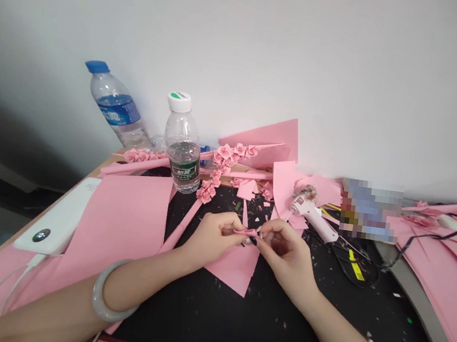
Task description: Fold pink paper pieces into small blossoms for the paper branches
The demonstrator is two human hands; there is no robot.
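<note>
Over the middle of the black-topped desk [233,328], the left hand [213,239] and the right hand [285,254] meet, each grip pinched together on an end of a small folded strip of pink paper [247,232]. Beneath it lies a cut pink paper sheet [236,267]. A white glue gun [311,213] rests just beyond the right hand. A clear plastic bottle with a white cap [181,142] stands towards the desk's back edge.

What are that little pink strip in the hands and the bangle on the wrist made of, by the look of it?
The pink strip, pinched between left hand and right hand, looks like matte paper: it creases flat, like the pink sheets nearby. The bangle looks like pale polished stone, perhaps jade or glass: glossy, slightly translucent.
</note>
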